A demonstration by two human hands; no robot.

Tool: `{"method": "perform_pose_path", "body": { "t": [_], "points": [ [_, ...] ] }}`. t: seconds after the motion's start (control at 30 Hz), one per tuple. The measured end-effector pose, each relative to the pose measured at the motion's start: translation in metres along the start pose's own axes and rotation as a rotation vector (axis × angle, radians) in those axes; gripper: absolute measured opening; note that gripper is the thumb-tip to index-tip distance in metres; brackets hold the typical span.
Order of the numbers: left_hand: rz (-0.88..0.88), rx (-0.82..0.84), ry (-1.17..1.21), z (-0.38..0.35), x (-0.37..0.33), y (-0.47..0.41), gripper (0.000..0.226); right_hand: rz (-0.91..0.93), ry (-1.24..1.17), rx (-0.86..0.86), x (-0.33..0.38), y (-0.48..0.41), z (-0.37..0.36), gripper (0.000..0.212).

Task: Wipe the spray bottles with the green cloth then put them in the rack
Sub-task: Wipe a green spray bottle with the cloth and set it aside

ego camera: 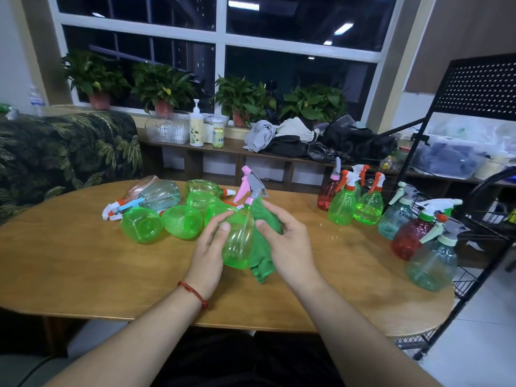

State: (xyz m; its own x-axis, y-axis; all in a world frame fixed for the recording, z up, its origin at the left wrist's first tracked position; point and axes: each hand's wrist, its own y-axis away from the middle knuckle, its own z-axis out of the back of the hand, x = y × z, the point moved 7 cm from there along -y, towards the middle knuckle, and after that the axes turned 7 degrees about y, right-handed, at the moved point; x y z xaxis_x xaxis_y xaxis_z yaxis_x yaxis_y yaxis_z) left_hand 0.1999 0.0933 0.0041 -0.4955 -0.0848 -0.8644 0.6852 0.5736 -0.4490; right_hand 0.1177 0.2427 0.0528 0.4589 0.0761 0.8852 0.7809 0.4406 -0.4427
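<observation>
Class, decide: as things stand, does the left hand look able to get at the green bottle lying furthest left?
Probably not yet: the left hand holds the pink-trigger bottle. The way looks free, only bare table lies between it and the lying green bottle, so it must let go first.

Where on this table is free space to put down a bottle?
Bare table: the near edge left of the left hand, and between the right hand and the standing bottles. Crowded: the lying bottles at far left.
</observation>
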Motion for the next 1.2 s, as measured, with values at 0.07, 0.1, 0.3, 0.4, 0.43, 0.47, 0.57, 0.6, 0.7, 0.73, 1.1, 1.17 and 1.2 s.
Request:
{"method": "perform_pose_path", "body": {
  "t": [0.07, 0.1, 0.3, 0.4, 0.43, 0.47, 0.57, 0.6, 0.7, 0.73, 1.1, 1.17, 1.2],
  "points": [
    [-0.004, 0.035, -0.01, -0.004, -0.001, 0.001, 0.042, 0.158, 0.141, -0.072, 0.021, -0.007, 0.012, 0.044],
    [0.015, 0.064, -0.012, -0.008, 0.0, 0.002, 0.04, 0.246, 0.225, -0.119, 0.03, -0.014, 0.018, 0.044],
    [0.121, 0.123, 0.114, -0.016, 0.008, 0.002, 0.039, 0.68, 0.77, 0.122, 0.042, -0.034, -0.007, 0.04],
    [0.158, 0.112, 0.157, -0.013, 0.011, 0.001, 0.038, 0.708, 0.794, 0.181, 0.039, -0.037, -0.008, 0.042],
    [0.163, 0.132, 0.16, -0.014, 0.011, 0.001, 0.039, 0.66, 0.762, 0.122, 0.04, -0.044, -0.001, 0.044],
    [0.162, 0.142, 0.156, -0.015, 0.011, 0.002, 0.042, 0.597, 0.727, 0.06, 0.041, -0.05, 0.005, 0.045],
    [0.187, 0.119, 0.175, -0.01, 0.013, 0.002, 0.044, 0.375, 0.53, -0.048, 0.036, -0.062, 0.016, 0.042],
    [0.184, 0.11, 0.156, -0.007, 0.015, 0.001, 0.043, 0.311, 0.456, -0.069, 0.033, -0.065, 0.019, 0.041],
    [0.175, 0.105, 0.119, -0.005, 0.014, 0.001, 0.042, 0.243, 0.396, -0.092, 0.031, -0.062, 0.021, 0.04],
    [0.177, 0.098, 0.118, -0.006, 0.016, 0.001, 0.041, 0.293, 0.435, -0.074, 0.033, -0.057, 0.019, 0.041],
    [0.192, 0.079, 0.174, -0.01, 0.008, 0.002, 0.038, 0.449, 0.645, 0.17, 0.023, -0.041, 0.027, 0.043],
    [0.206, 0.089, 0.181, -0.012, 0.008, 0.003, 0.037, 0.375, 0.538, 0.106, 0.029, -0.048, 0.038, 0.042],
    [0.207, 0.091, 0.172, -0.012, 0.008, 0.004, 0.037, 0.35, 0.482, 0.042, 0.033, -0.052, 0.044, 0.041]
  ]
}}
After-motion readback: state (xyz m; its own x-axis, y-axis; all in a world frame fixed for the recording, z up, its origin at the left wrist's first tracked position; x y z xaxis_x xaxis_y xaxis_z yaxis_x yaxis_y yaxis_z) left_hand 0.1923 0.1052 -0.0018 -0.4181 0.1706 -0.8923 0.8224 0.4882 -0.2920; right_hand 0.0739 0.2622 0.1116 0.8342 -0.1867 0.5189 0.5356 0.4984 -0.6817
